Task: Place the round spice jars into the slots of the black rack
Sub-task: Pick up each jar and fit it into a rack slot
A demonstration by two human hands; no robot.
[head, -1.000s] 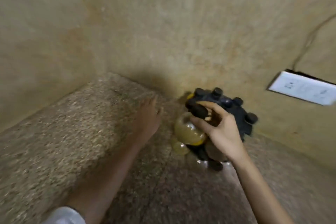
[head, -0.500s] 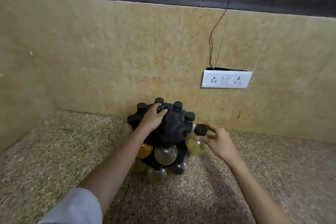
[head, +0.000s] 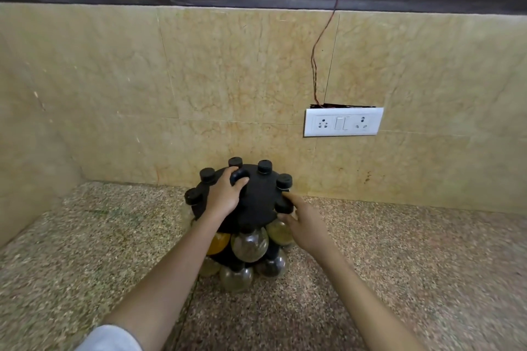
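Observation:
The black rack (head: 258, 204) stands on the speckled counter against the back wall, its domed top ringed with black jar caps. My left hand (head: 225, 194) lies on the dome, fingers curled round the top knob (head: 239, 177). My right hand (head: 305, 225) pinches the black cap of a round spice jar (head: 281, 232) with yellowish contents; that jar sits at the rack's right rim. A clear jar (head: 249, 242) and an orange jar (head: 218, 242) hang at the front. Several more round jars (head: 236, 278) fill the lower tier.
A white socket plate (head: 343, 122) is on the beige stone wall to the right, with a thin wire (head: 322, 37) running up from it. A side wall closes the counter (head: 413, 265) on the left. Dark cabinets hang above.
My right hand has carried the yellowish jar left and up from beside the rack into the right rim. My left hand stays on the top knob.

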